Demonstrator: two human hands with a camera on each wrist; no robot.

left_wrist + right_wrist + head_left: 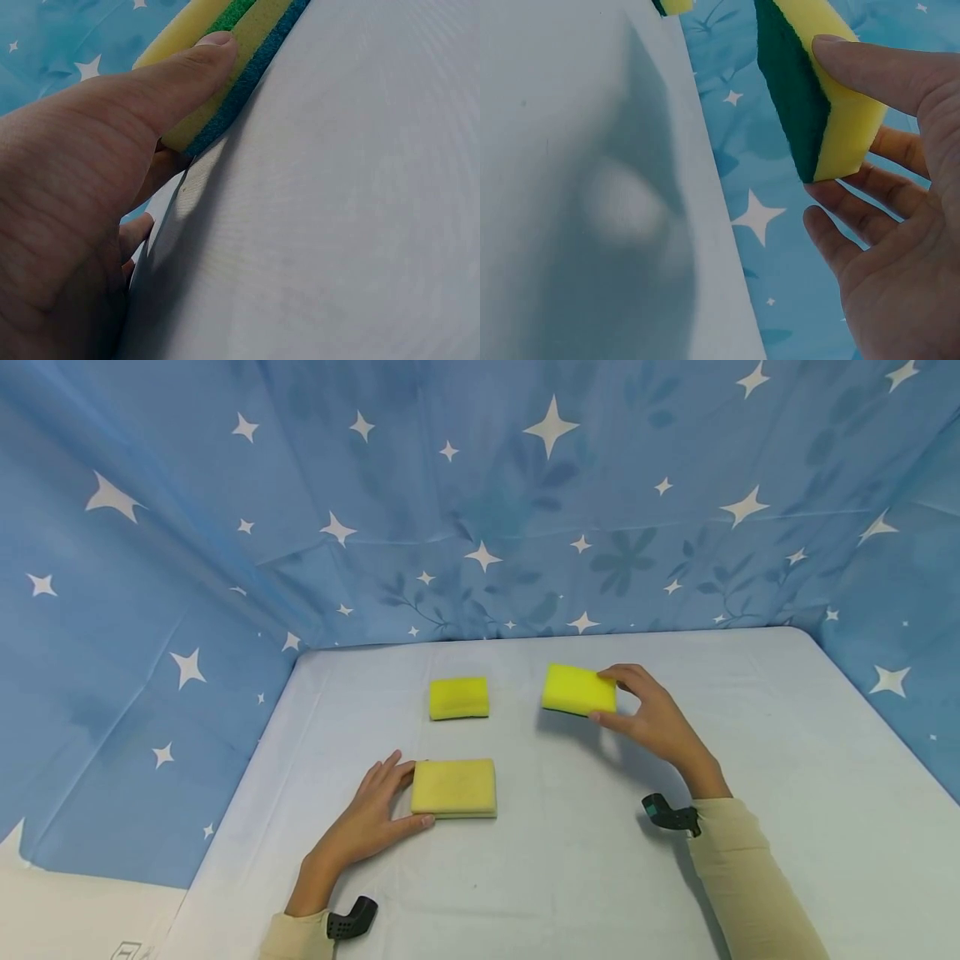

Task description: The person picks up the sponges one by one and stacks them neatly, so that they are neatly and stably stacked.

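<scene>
My right hand pinches a bright yellow sponge by its right end, thumb in front and fingers behind. Its green scouring side shows in the right wrist view, and a shadow below puts it above the table. At front left, two sponges lie stacked, yellow sides up; the left wrist view shows their green and blue-green layers. My left hand grips this stack at its left end, the thumb along the front. Behind the stack lies another yellow sponge, untouched.
A white cloth covers the table. Blue star-patterned curtains hang behind it and at both sides. A black wrist device sits at my left cuff, and another at the right.
</scene>
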